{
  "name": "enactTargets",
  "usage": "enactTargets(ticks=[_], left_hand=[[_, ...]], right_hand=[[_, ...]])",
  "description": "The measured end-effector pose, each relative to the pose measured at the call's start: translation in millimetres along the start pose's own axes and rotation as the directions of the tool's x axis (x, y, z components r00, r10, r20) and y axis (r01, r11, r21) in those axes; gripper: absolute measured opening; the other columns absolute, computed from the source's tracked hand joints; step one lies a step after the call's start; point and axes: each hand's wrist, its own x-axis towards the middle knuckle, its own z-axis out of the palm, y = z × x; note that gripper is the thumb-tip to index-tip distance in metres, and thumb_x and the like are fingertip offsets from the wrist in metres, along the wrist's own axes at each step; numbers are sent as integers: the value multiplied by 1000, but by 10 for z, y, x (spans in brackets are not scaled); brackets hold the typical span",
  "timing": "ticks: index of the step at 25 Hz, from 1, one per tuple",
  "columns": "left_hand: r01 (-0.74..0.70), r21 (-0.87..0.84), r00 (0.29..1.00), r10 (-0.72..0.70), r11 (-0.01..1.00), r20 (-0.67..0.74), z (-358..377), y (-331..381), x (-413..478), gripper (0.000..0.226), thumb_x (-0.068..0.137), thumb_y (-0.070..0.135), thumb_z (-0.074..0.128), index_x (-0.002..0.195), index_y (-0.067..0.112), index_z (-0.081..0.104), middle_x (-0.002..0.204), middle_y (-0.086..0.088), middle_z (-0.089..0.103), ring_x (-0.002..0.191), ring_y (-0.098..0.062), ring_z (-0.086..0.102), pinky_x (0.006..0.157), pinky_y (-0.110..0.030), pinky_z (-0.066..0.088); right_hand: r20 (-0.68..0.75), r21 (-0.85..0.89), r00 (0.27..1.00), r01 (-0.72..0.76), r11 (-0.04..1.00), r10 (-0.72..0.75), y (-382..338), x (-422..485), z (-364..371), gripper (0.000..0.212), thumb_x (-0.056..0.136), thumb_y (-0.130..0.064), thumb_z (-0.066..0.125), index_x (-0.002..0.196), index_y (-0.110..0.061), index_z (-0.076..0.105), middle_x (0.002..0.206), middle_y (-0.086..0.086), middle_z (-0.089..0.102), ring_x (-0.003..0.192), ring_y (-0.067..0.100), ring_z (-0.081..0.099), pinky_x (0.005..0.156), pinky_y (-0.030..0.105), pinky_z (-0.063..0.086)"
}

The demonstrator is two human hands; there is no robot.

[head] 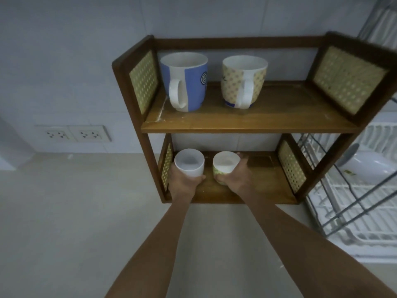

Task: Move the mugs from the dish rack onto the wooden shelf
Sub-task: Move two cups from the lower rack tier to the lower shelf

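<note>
Wooden shelf (247, 123): one, dark brown, two tiers, standing on the bench against the wall; four woven cane panels in its sides, two per tier.
Bench (64, 211): one pale surface, carrying the shelf and, to the right, the rack.
Wall (75, 50): pale tiles behind the shelf.
Dish rack (354, 211): one, white with grey wire bars, just beside the shelf's right side; one white bowl (373, 168) lies tilted in it.
Arms: two bare forearms reach up from the lower edge to the lower tier.
Mugs, total: four, all upright on the shelf, two per tier.
Blue mug (184, 80): one, blue and white with a spiral mark, left on the upper tier, white handle facing the camera.
Patterned mug (243, 81): one, cream with a dotted lattice, to the right of the blue mug and apart from it, handle facing the camera.
White mug (189, 162): one, plain, left on the lower tier; whether its base touches the board cannot be told.
Green-patterned mug (225, 166): one, cream with green print low on its side, just right of the white mug, a narrow gap between them.
Left hand (182, 183): wrapped round the lower part of the white mug, gripping it.
Right hand (237, 176): closed round the green-patterned mug from the right and below.
Wall sockets (73, 133): two, side by side, low on the wall left of the shelf.
</note>
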Motion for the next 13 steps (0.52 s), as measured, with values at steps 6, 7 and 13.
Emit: enactTargets(ticks=[6,7,13], left_hand=[[109,-48,992,-106,993,62,-76,129,-175,103,65,23,86,145,4,23,139,-19,47,127,-35,46,104,-44,42],[119,-82,992,-115,989,48,-107,150,-280,101,71,19,82,147,2,18,141,-22,44,128,-38,45,103,-46,42],[-286,-29,948,287,958,139,-221,345,-1213,58,86,1,60,139,2,38,132,-15,53,122,-28,52,99,-38,46]], right_hand=[[123,-214,990,94,972,-68,-39,-151,-233,103,65,-22,85,144,-16,20,139,14,41,128,32,42,104,45,42],[129,-228,986,130,965,-102,-38,-233,-304,97,69,-22,81,145,-14,21,143,14,38,130,31,40,105,46,41],[132,-287,914,406,868,-384,230,-1085,-1013,76,85,-20,65,149,-13,24,160,1,14,142,18,27,108,30,33]])
